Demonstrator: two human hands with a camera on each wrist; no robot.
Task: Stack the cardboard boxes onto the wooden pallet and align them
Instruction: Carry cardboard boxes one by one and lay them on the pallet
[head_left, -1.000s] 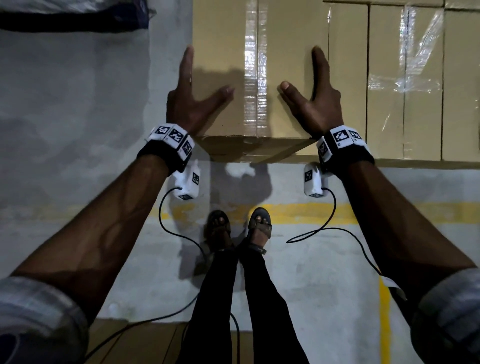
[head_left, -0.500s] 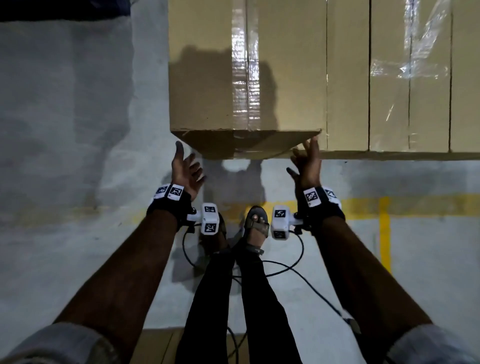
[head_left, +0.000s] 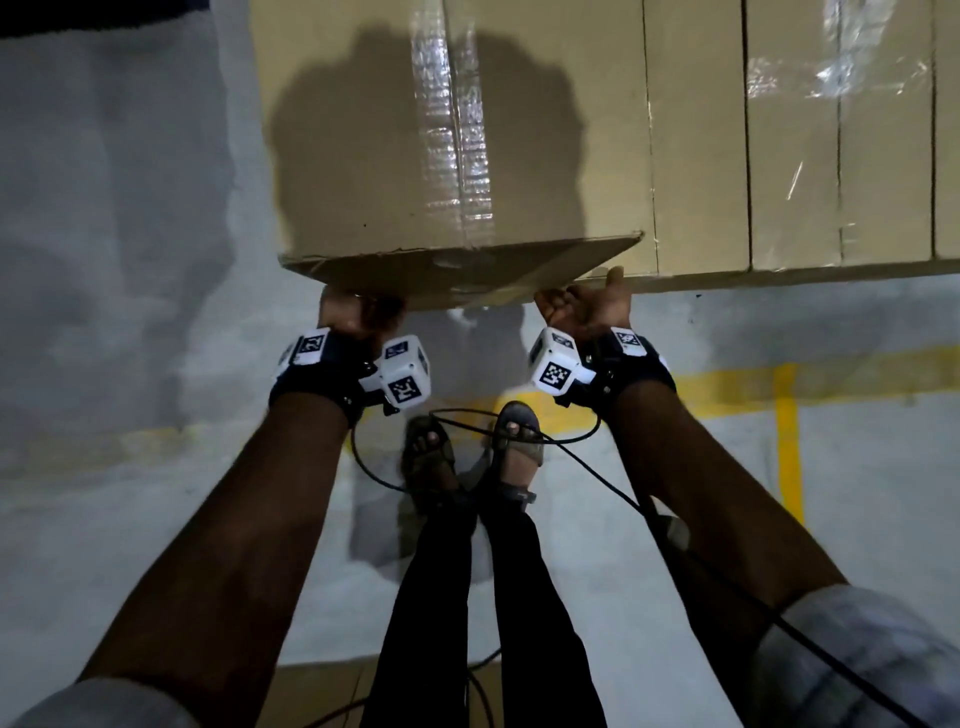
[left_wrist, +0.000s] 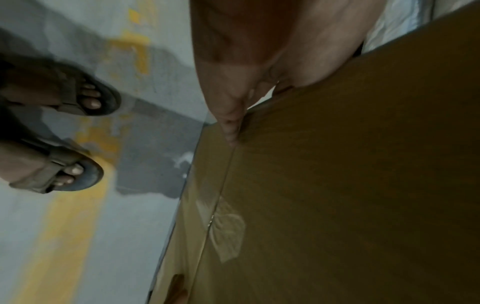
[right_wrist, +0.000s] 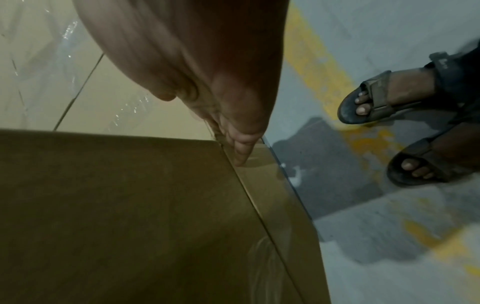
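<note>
Fingers of both hands hidden under cardboard box (head_left: 457, 156) near edge

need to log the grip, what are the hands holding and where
Both the left hand and right hand hold the cardboard box under its near bottom edge, near its two corners.

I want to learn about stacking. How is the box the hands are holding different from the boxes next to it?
The held box is tipped, its near edge lifted; the stacked boxes beside it sit flat in an even row. The left hand and right hand reach under the held box; nobody touches the stacked boxes. The held box's near corner sticks out past the stacked boxes' front edge. Both are plain brown cardboard with clear tape.
</note>
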